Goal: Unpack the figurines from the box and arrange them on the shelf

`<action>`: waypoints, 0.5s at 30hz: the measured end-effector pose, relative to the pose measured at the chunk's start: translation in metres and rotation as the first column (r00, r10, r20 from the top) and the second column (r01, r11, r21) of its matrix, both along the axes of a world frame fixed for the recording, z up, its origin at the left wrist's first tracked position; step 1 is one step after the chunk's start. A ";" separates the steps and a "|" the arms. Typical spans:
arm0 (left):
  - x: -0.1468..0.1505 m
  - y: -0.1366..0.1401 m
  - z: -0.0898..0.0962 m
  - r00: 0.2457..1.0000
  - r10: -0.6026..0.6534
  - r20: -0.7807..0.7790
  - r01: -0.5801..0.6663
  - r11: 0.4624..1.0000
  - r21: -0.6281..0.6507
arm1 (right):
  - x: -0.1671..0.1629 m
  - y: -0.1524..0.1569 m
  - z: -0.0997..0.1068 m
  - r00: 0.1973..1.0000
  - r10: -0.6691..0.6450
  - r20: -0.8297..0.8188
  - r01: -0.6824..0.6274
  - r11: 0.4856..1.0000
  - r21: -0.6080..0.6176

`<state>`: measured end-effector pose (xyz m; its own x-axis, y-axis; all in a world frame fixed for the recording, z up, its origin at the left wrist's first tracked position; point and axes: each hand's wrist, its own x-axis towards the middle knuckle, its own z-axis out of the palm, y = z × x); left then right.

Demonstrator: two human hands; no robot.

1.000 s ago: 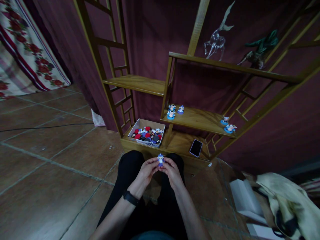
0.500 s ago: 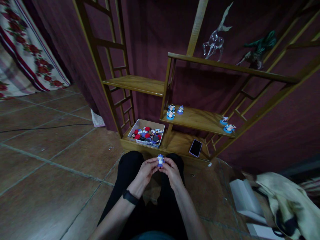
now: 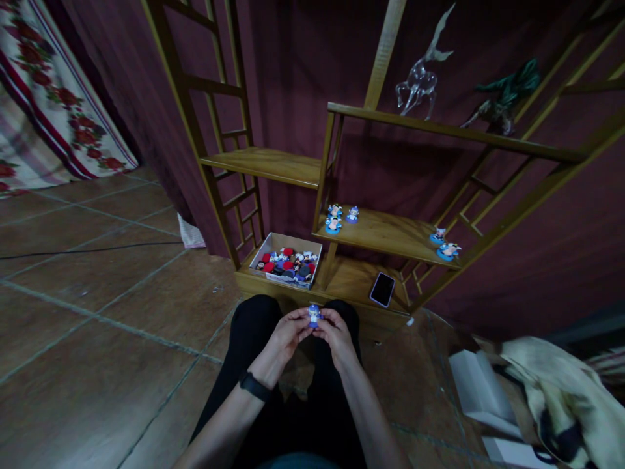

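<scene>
One purple-and-white figurine [image 3: 314, 316] sat upright between the left hand [image 3: 288, 329] and right hand [image 3: 334, 331], fingers nearly closed and pinching its sides, presumably to steady it. Toward one-thirty, a shelf [image 3: 385, 229] bore five: three figurines [image 3: 333, 225] at its nine-o'clock end, two figurines [image 3: 448, 251] at three, likely grouped apart. The box [image 3: 297, 245] at eleven held many small figures [image 3: 288, 265], too jumbled to count.

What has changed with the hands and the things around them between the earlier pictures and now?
The purple-and-white figurine has dipped slightly and seems a little tilted or turned between the left hand and right hand. Nothing was taken hold of or let go. The shelf figurines, filled cardboard box and phone stayed put.
</scene>
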<state>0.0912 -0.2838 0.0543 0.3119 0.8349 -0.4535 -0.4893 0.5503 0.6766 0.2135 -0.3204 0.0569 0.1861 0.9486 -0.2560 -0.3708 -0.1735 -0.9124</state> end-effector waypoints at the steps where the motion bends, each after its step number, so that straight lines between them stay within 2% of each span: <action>1: 0.000 0.000 -0.001 1.000 0.001 0.004 -0.001 1.000 -0.001 | 0.000 0.000 0.000 1.000 0.001 -0.003 -0.001 1.000 -0.001; 15: 0.002 -0.001 0.004 0.999 -0.009 0.035 0.011 0.999 -0.047 | 0.001 0.000 -0.004 0.999 -0.010 -0.045 0.010 1.000 -0.005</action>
